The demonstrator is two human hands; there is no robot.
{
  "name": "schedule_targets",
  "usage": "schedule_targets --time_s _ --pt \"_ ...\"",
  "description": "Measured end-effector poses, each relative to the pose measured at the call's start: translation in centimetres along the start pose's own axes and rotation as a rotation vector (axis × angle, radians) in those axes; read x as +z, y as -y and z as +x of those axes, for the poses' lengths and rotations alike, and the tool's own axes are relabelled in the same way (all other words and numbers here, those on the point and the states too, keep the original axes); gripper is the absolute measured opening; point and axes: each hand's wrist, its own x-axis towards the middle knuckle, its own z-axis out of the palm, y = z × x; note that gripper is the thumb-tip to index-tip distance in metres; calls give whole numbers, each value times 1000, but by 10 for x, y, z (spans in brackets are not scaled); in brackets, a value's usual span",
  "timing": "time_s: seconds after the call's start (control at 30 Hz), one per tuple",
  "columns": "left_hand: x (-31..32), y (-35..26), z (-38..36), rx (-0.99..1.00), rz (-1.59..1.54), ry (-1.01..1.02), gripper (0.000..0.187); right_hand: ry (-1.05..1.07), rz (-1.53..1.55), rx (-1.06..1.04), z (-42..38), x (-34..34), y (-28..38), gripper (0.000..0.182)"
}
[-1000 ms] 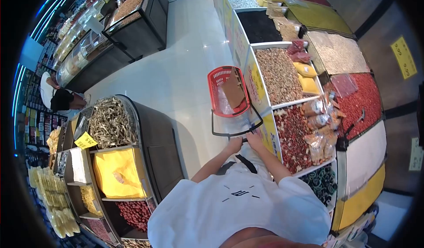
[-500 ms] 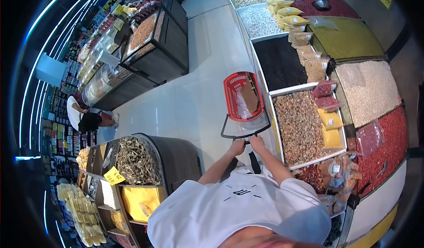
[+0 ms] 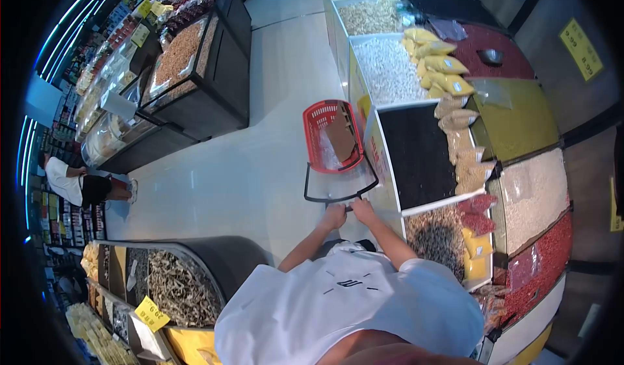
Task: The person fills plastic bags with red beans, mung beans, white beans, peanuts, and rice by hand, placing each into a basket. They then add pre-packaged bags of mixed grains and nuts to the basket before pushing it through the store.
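Note:
Both of my hands are wrapped round the end of a black handle in front of my body. My left hand is on its left part, and my right hand is beside it on the right. The handle belongs to a red shopping basket, which sits low over the floor ahead of me. Inside the basket lie a brown cardboard piece and something in clear plastic.
Bins of black grain, white pieces and mixed beans line the right, with yellow bags on them. Dark display counters stand left. A person is at the far left shelves.
The bins and counters have shifted downward in view, and the left counters also leftward. The basket sits slightly further left. Both hands keep their hold on the handle.

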Motion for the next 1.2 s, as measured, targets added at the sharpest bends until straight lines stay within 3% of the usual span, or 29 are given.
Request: schedule_targets --time_s 0.07,0.2,0.57,0.77,1.07,1.2 --pt "-25 28 37 -7 10 93 20 83 41 37 44 -24 3 22" --pt "-89 70 105 17 -32 36 18 36 55 53 130 -62 3 23" --pt "-183 173 265 20 46 69 15 94 56 13 331 -129 -19 21" --pt "-247 210 371 -31 203 143 19 -4 109 9 446 -174 -47 21" --pt "-314 276 517 -67 124 195 19 -83 145 45 594 -245 -84 19" --pt "-345 311 575 54 59 -25 11 -138 123 141 668 -269 -84 18"
